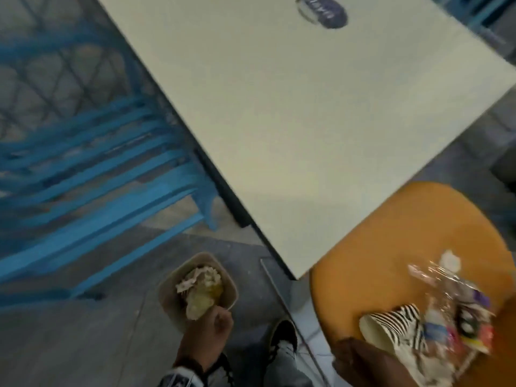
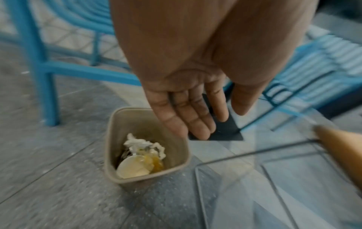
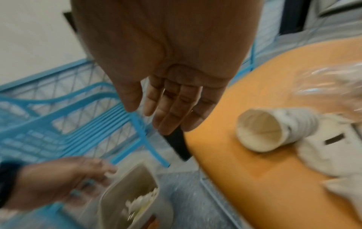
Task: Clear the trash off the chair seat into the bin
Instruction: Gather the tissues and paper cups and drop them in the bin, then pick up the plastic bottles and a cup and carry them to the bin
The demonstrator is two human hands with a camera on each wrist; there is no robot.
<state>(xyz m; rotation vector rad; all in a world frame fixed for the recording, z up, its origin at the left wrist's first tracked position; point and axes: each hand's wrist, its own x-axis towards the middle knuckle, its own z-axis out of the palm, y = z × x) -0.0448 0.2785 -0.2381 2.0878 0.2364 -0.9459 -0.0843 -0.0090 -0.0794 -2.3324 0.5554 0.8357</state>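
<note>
With the left hand (image 2: 188, 99) slack and empty above the beige plastic bin (image 2: 109, 139), the bare, open right hand (image 3: 172, 99) must next grasp the striped paper cup (image 3: 274, 128) lying just beside it on the orange chair seat (image 3: 245, 170).

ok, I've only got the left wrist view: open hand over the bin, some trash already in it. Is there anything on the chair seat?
Observer: Yes. A striped paper cup lies on its side on the orange seat.
Operator: Just the cup?
Observer: No. Crumpled clear plastic wrappers lie right beside it, on the side away from the cup's mouth.
Operator: And what's the right hand doing?
Observer: The right hand is open with straight fingers, near the seat's edge on the cup's mouth side, holding nothing.
</note>
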